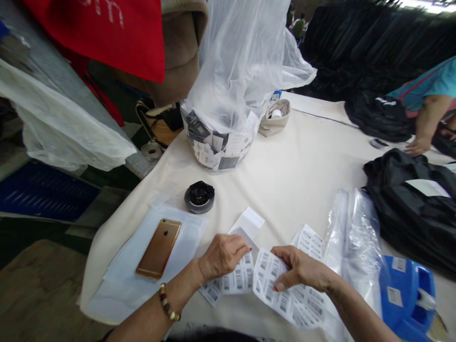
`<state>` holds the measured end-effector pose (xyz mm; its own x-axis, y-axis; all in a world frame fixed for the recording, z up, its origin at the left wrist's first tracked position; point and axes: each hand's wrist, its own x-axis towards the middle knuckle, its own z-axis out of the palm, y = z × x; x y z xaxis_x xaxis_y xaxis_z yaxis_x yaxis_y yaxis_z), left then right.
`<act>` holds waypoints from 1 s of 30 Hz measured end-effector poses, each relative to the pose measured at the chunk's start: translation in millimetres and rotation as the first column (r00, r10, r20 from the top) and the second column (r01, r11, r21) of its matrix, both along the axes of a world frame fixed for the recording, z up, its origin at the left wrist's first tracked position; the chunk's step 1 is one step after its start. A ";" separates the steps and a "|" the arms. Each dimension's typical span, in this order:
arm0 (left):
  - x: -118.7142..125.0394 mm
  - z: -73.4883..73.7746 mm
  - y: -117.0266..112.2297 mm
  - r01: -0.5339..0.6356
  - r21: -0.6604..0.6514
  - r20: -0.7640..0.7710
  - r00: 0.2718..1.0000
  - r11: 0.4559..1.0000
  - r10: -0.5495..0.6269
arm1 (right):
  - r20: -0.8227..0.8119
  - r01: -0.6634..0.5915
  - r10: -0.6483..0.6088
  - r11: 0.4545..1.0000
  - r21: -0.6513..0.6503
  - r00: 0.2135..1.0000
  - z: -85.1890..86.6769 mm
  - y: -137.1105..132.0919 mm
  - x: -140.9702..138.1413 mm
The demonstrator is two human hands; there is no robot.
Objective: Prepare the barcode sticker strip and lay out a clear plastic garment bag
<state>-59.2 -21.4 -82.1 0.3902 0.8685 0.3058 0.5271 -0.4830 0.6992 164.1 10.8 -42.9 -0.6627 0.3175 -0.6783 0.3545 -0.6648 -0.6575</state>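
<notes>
My right hand [299,268] grips a sheet of barcode labels [266,280], thumb on top, at the near side of the table. Just left of it is my left hand [224,256], its fingers pinched together; whatever is between the fingertips, if anything, is too small to make out. Beneath the left hand lies another barcode label sheet [238,278]. More label sheets [309,242] show behind and below the right hand. A folded white paper [249,222] lies just beyond the left hand.
Left lies a gold phone [159,248] on pale plastic sheets, near a roll of black tape [199,195]. A clear bag of tags [223,147] stands farther back. Right are clear plastic bags [359,237], a blue tape dispenser [399,289], black garments [409,199] and another person's hand [420,144].
</notes>
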 end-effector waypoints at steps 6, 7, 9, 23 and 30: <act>-2.6 -1.1 1.5 0.000 -0.018 -0.035 0.999 1.000 -0.001 | 0.005 0.012 -0.012 1.000 0.002 1.000 -1.1 -0.6 3.4; -3.1 -1.8 1.7 -0.001 -0.019 -0.030 1.000 1.000 0.000 | 0.008 0.014 -0.014 1.000 0.007 1.000 -1.3 -0.5 4.4; -3.9 -3.3 2.0 -0.004 -0.027 -0.021 1.000 1.000 0.004 | 0.018 0.017 -0.017 1.000 0.012 1.000 -1.8 -0.4 6.3; -11.6 -10.6 4.7 -0.002 0.017 -0.106 0.994 1.000 0.004 | 0.062 0.080 -0.083 0.996 0.045 0.995 -7.4 -1.6 15.8; -16.2 -17.2 10.1 -0.036 -0.072 -0.135 0.991 0.997 0.026 | 0.112 0.101 -0.109 0.992 0.070 0.988 -14.7 -6.1 28.2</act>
<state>-75.4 -11.3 -99.3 0.3960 0.8991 0.1867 0.6322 -0.4144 0.6547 192.3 4.7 -57.7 -0.5419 0.4262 -0.7244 0.3609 -0.6604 -0.6585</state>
